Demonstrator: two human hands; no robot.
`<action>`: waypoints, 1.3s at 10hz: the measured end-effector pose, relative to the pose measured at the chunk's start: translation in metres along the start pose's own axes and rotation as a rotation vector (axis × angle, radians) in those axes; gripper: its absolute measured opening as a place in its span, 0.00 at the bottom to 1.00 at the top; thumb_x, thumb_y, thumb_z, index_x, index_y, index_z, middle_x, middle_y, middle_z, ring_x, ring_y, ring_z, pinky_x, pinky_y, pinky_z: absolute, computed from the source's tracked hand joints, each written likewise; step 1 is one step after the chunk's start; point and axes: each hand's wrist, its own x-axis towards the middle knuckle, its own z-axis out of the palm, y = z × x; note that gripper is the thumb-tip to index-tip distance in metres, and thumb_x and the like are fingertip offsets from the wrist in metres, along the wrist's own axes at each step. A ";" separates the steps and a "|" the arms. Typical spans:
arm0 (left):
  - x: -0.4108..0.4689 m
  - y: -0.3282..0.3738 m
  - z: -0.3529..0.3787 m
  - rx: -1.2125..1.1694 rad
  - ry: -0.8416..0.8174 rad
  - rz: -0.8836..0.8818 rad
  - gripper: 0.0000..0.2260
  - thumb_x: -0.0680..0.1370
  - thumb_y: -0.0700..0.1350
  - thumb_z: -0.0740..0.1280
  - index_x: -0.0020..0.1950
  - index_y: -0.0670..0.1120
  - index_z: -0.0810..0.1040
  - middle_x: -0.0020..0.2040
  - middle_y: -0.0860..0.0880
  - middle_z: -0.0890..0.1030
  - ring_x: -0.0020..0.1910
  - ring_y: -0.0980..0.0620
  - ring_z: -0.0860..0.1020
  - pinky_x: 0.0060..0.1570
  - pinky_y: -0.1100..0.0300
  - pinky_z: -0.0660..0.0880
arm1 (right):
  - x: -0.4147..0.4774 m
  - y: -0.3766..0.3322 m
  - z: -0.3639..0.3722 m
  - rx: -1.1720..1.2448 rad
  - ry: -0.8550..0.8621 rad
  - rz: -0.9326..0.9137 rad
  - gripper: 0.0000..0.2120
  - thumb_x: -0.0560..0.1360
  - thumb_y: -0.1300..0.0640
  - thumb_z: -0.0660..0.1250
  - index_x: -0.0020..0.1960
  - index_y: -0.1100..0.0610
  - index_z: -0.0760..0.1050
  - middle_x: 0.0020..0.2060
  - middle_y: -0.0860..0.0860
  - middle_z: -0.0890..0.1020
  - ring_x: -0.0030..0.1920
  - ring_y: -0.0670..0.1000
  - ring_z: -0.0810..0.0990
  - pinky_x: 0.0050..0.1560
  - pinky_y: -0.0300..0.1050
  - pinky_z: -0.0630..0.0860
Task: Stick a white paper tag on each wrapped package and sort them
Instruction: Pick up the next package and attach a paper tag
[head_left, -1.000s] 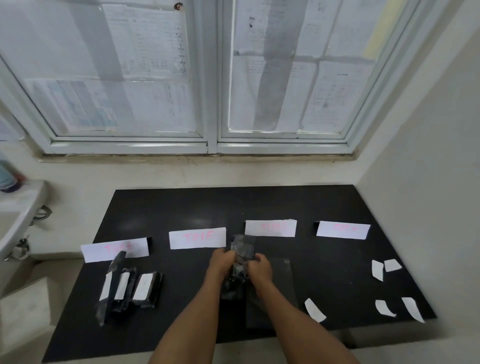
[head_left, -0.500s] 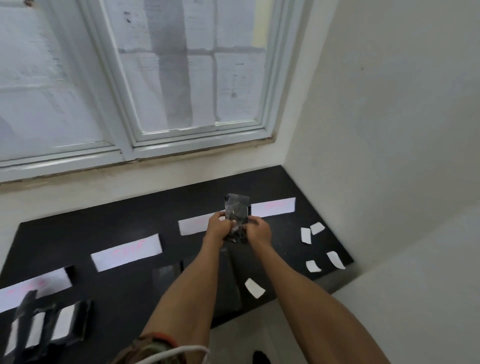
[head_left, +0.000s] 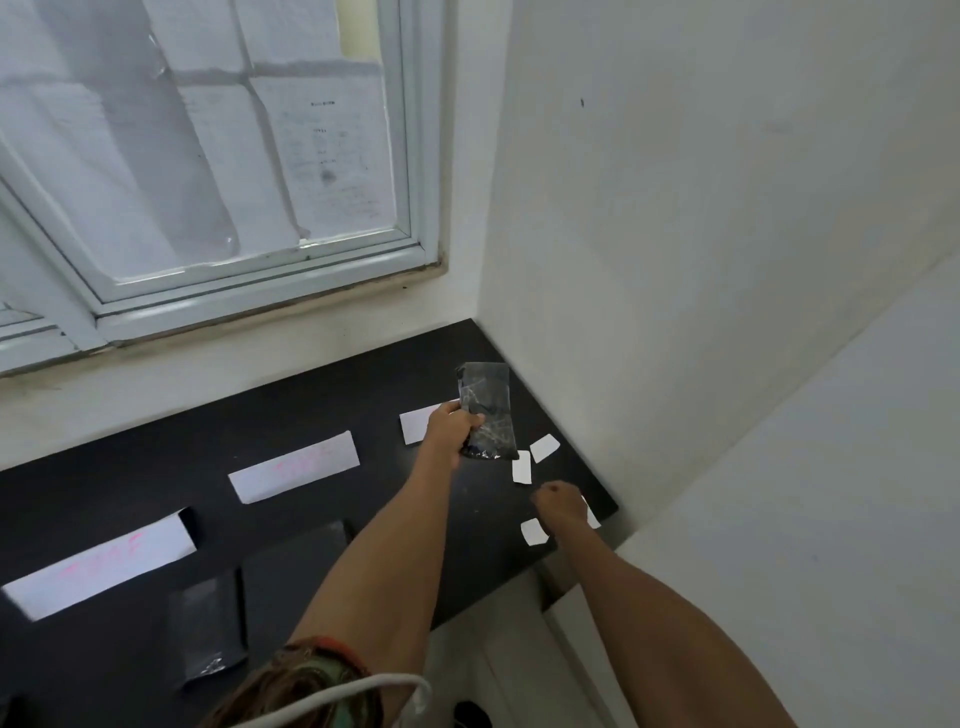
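Observation:
My left hand (head_left: 453, 431) grips a dark plastic-wrapped package (head_left: 485, 400) and holds it upright above the far right part of the black table (head_left: 332, 395). No white tag shows on the side facing me. My right hand (head_left: 558, 506) is down at the table's right edge, back of the hand towards me and fingers curled downward, over a white paper tag (head_left: 593, 518) that peeks out beside it. Whether the fingers pinch that tag is hidden. Three more loose tags lie close by: one (head_left: 544, 448), another (head_left: 521, 466) and a third (head_left: 533, 532).
Long white labels with pink writing lie in a row on the table: one (head_left: 101, 566), one (head_left: 294, 466) and one (head_left: 415, 425) partly behind my left hand. Two flat dark wrappers (head_left: 205, 631) (head_left: 293, 571) lie near the front. A white wall (head_left: 675, 312) bounds the right side.
My right hand let go of the package and dropped to the tags at the right edge. The left hand alone now holds the package. The view swung further right.

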 end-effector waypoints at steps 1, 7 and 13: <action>0.012 -0.004 0.015 -0.007 0.005 -0.014 0.14 0.75 0.29 0.64 0.58 0.41 0.74 0.46 0.43 0.79 0.40 0.48 0.79 0.49 0.50 0.79 | 0.018 0.023 -0.005 -0.099 -0.127 0.116 0.14 0.77 0.60 0.56 0.59 0.59 0.76 0.55 0.59 0.78 0.49 0.51 0.72 0.49 0.42 0.70; 0.041 -0.014 0.029 0.035 0.053 -0.054 0.14 0.76 0.30 0.63 0.58 0.42 0.74 0.43 0.45 0.79 0.40 0.48 0.77 0.43 0.54 0.78 | 0.056 0.050 0.022 -0.023 -0.199 0.286 0.23 0.75 0.57 0.64 0.67 0.66 0.70 0.63 0.61 0.76 0.58 0.59 0.78 0.59 0.47 0.74; -0.008 0.021 -0.037 -0.092 0.161 0.029 0.15 0.74 0.34 0.62 0.60 0.41 0.75 0.57 0.38 0.79 0.55 0.38 0.79 0.57 0.40 0.77 | -0.033 -0.124 0.006 0.592 0.260 -0.248 0.12 0.70 0.56 0.74 0.52 0.59 0.82 0.43 0.53 0.86 0.44 0.50 0.83 0.49 0.40 0.77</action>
